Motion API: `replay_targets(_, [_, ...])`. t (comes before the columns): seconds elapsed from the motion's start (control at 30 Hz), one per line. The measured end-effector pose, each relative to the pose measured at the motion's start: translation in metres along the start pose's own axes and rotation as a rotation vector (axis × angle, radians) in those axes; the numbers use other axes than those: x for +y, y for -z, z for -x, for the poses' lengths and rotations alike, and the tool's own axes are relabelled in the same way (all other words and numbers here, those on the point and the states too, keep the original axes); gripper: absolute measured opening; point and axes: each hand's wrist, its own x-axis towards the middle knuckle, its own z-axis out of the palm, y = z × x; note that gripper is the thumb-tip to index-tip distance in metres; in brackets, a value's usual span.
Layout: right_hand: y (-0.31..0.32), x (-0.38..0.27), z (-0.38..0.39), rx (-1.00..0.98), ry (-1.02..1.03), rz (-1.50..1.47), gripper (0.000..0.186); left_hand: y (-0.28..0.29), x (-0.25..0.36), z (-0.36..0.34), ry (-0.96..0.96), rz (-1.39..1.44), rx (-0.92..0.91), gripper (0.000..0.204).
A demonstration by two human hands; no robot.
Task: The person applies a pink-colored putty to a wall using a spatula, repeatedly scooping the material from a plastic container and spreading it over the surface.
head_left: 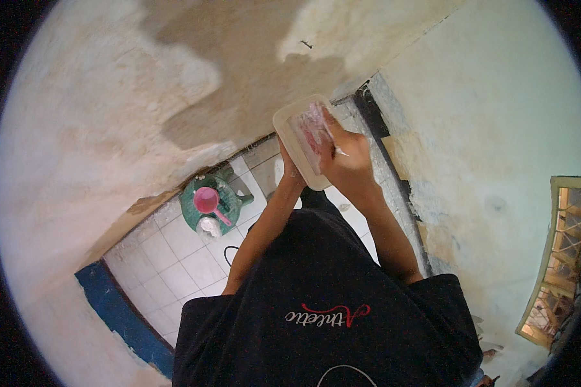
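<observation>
Left hand [289,162] holds tub [282,128]; right hand [346,148] blurred inside.

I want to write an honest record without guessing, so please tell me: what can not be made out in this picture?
All in the head view:
Left hand: fingers mostly hidden behind the container.
Right hand: fingers blurred; whether they grip something is unclear.
Pinkish-white matter: blurred, partly covered by the right hand.
Green object: top partly covered by the pink dipper and white bundle.
Window: cut off by the picture's dark rim.
</observation>
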Motion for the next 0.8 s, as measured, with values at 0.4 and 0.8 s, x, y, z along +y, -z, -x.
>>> replay_targets(0.4, [0.029, 0.002, -0.037, -0.155, -0.149, 0.368, 0.044, 0.001, 0.011, -0.032, 0.05, 0.138, 0.046, 0.067])
replay_targets(0.8, [0.006, 0.0, -0.027, -0.121, 0.043, 0.31, 0.039, -0.005, 0.015, -0.018, 0.052, 0.182, 0.085, 0.064])
